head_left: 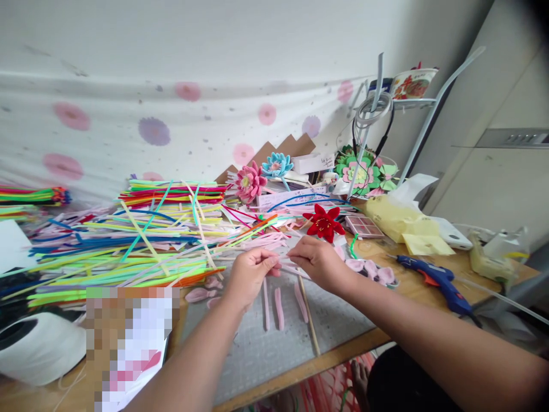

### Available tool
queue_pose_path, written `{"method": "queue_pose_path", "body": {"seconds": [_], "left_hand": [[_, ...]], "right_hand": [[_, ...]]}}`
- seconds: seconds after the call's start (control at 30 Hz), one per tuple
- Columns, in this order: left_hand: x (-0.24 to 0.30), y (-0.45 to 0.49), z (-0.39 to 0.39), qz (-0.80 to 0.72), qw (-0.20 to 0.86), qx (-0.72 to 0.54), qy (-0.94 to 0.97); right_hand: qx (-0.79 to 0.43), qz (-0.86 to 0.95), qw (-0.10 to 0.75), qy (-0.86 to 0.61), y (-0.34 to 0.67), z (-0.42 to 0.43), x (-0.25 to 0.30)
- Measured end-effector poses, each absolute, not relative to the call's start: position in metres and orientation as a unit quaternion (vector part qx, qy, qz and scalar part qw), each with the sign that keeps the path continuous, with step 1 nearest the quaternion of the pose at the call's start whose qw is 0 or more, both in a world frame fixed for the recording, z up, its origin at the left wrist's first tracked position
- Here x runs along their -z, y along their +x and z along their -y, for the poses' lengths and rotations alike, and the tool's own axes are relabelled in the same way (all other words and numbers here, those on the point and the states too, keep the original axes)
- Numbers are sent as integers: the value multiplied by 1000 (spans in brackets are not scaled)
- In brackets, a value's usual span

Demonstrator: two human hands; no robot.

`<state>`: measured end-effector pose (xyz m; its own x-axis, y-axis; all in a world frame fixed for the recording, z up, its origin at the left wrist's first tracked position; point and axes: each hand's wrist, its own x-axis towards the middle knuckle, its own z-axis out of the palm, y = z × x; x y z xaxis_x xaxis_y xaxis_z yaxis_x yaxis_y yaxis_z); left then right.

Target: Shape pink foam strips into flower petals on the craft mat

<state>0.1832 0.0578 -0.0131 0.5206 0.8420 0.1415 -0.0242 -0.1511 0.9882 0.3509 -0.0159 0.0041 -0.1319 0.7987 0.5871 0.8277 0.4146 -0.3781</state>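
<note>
My left hand [251, 273] and my right hand [316, 262] meet over a grey cutting mat [274, 343], both pinched on a thin pale pink pipe cleaner [286, 264] stretched between them. Below the hands lie three folded pink pipe cleaner pieces [279, 306] and a thin wooden stick [309, 315] on the mat. A red pipe cleaner flower [323, 222] sits just beyond my right hand. More pink petal shapes [373, 269] lie to the right of my right wrist.
A big heap of coloured pipe cleaners [141, 240] covers the left of the table. A blue glue gun [437, 281] lies at right beside yellow bags [401, 220]. Pink and blue flowers [257, 177] stand at the back. A white roll [40, 346] sits at front left.
</note>
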Motion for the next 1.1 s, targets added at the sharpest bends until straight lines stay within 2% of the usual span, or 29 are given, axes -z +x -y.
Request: {"method": "queue_pose_path", "body": {"seconds": [0.33, 0.8, 0.9, 1.03, 1.1], "left_hand": [[15, 182, -60, -330, 511, -352, 711], [9, 180, -55, -338, 364, -269, 825], [10, 179, -55, -311, 401, -268, 819], [10, 180, -54, -259, 550, -235, 758], [10, 179, -54, -246, 578, -230, 743]], "right_hand": [[98, 803, 256, -529, 348, 20, -4], [58, 792, 315, -520, 363, 14, -6], [47, 789, 330, -516, 363, 15, -7], [29, 784, 346, -515, 366, 16, -9], [14, 774, 364, -518, 369, 17, -11]]}}
